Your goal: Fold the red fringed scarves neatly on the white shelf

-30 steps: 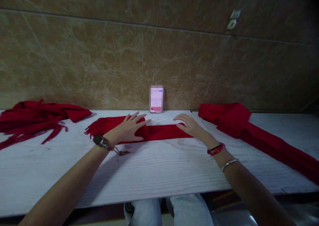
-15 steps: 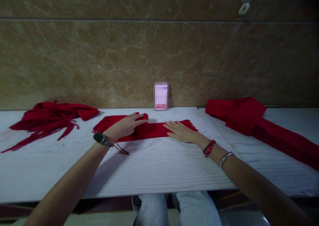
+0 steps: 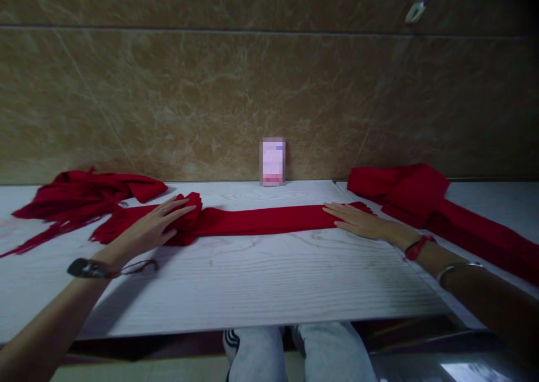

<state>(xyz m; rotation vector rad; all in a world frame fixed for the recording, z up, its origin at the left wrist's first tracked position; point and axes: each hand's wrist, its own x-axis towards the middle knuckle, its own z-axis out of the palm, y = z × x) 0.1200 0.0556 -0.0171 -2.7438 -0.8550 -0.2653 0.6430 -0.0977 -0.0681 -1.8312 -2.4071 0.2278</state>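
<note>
A red fringed scarf (image 3: 261, 220) lies stretched across the white wood-grain table (image 3: 269, 281). Its middle runs flat between my hands, while its left part is bunched and folded. My left hand (image 3: 158, 222) rests on that bunched part, fingers spread, with a ring and a dark wristband showing. On the flat right end, close to the fringe, my right hand (image 3: 356, 220) presses with its fingers stretched out. A red cord and a silver bangle circle the right wrist.
Another crumpled red scarf (image 3: 90, 191) with fringe lies at the back left. To the right, a folded red scarf (image 3: 404, 194) trails toward the table's edge. A blurred phone-like panel (image 3: 273, 163) leans on the brown marbled wall (image 3: 210, 101).
Both hands have moved apart, the left going left with the bunched part and the right going right with the fringed end. More of the scarf's flat middle now shows.
</note>
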